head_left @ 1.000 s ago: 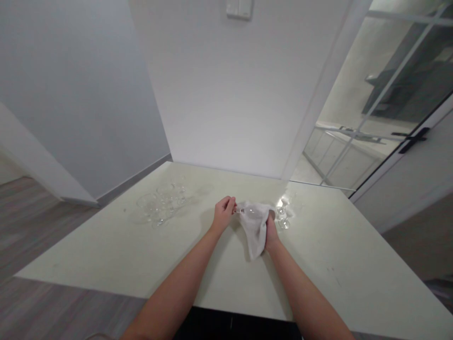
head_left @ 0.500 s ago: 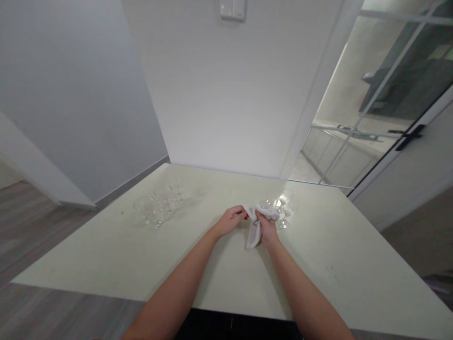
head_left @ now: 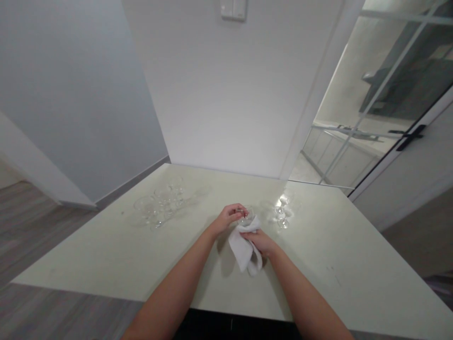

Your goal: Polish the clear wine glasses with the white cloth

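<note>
Above the middle of the table, my left hand (head_left: pixel 230 218) is closed around the bowl of a clear stemmed glass (head_left: pixel 248 216). My right hand (head_left: pixel 260 242) grips a white cloth (head_left: pixel 244 250) against the lower part of that glass, and the cloth's loose end hangs down toward me. The glass's stem and foot are hidden by the cloth and fingers. Right of my hands stand clear stemmed glasses (head_left: pixel 283 222). A group of several more stemmed glasses (head_left: pixel 159 208) stands on the left part of the table.
The pale table (head_left: pixel 106 255) reaches back to a white wall (head_left: pixel 226 104) with a switch plate (head_left: pixel 232 9). At the right is a glass-paned door with a black handle (head_left: pixel 410 137). Wood-look floor (head_left: pixel 28 236) lies left of the table.
The cloth has moved left and lower, with my right hand. The clear glass now shows between my hands. My left hand has closed on its bowl; the standing glasses look unmoved.
</note>
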Available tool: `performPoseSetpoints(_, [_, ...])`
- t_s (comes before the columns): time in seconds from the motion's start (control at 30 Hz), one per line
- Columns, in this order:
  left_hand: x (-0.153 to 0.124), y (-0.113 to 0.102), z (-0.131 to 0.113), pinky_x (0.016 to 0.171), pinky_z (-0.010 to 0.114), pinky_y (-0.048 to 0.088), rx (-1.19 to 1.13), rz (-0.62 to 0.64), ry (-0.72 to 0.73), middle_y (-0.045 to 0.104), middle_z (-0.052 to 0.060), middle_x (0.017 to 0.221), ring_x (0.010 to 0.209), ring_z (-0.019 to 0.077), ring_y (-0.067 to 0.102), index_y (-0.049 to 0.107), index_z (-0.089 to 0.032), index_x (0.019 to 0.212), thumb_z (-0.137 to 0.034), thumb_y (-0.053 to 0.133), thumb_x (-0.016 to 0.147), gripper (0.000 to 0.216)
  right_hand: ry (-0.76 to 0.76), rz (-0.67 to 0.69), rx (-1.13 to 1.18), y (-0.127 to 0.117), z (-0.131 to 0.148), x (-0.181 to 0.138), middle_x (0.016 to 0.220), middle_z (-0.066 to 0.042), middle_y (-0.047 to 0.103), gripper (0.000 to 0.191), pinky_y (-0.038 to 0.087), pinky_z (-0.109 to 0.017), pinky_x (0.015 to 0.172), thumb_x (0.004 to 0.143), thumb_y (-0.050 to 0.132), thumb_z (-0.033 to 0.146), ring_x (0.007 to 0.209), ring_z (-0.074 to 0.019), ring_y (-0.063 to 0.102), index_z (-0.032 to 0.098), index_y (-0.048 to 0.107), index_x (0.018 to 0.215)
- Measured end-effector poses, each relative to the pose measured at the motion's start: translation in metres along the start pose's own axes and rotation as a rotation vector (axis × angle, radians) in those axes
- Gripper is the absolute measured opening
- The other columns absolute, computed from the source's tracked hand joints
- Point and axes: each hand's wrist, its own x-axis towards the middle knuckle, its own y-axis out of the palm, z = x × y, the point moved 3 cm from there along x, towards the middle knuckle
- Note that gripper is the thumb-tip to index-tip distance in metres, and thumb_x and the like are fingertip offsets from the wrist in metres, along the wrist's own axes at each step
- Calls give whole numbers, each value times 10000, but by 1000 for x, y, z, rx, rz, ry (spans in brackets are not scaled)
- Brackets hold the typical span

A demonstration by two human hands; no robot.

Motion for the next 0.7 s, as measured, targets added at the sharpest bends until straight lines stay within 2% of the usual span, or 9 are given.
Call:
performPoseSetpoints(0.1, [0, 3, 0, 763, 329, 428, -122, 34, -52, 631, 115, 866, 813, 226, 566, 689, -119, 886, -697, 612, 673, 620, 66, 33, 89, 0, -4, -1, 830, -45, 729, 379, 533, -343, 729, 561, 799, 374, 738, -211, 664, 182, 694, 871])
performPoseSetpoints(0.17, [0, 4, 1, 770, 327, 429, -152, -4, -72, 633, 120, 918, 836, 229, 569, 689, -126, 960, -689, 647, 640, 650, -21, 3, 48, 0, -2, 4, 908, -47, 733, 366, 522, -370, 820, 587, 787, 350, 832, -224, 667, 195, 703, 907])
performPoseSetpoints(0.3, [1, 2, 3, 767, 299, 426, -58, -124, -99, 640, 102, 966, 873, 209, 566, 662, -152, 1070, -538, 750, 623, 597, -222, -69, -148, -1, 4, 13, 1037, -33, 718, 284, 444, -420, 989, 661, 734, 327, 1023, -244, 627, 235, 718, 929])
performPoseSetpoints(0.4, [1, -1, 2, 770, 298, 430, -52, -157, -108, 647, 100, 966, 864, 196, 572, 660, -150, 1089, -475, 724, 680, 527, -216, -42, -172, 1, 7, 12, 1047, -32, 715, 297, 447, -438, 989, 682, 715, 320, 1027, -247, 627, 235, 712, 967])
performPoseSetpoints(0.57, [2, 1, 3, 806, 334, 450, -317, -67, -99, 656, 114, 994, 906, 219, 605, 585, -166, 1192, -481, 658, 730, 564, -230, -14, -121, 6, 13, 6, 1134, -28, 689, 363, 422, -440, 1018, 692, 721, 318, 1086, -247, 604, 246, 689, 1046])
performPoseSetpoints(0.7, [3, -5, 6, 750, 285, 447, -160, -182, -53, 639, 94, 980, 849, 181, 590, 616, -155, 1128, -444, 694, 710, 514, -212, -33, -123, 4, 11, 8, 1107, -37, 698, 318, 427, -429, 1008, 720, 706, 368, 1069, -251, 614, 232, 699, 1007])
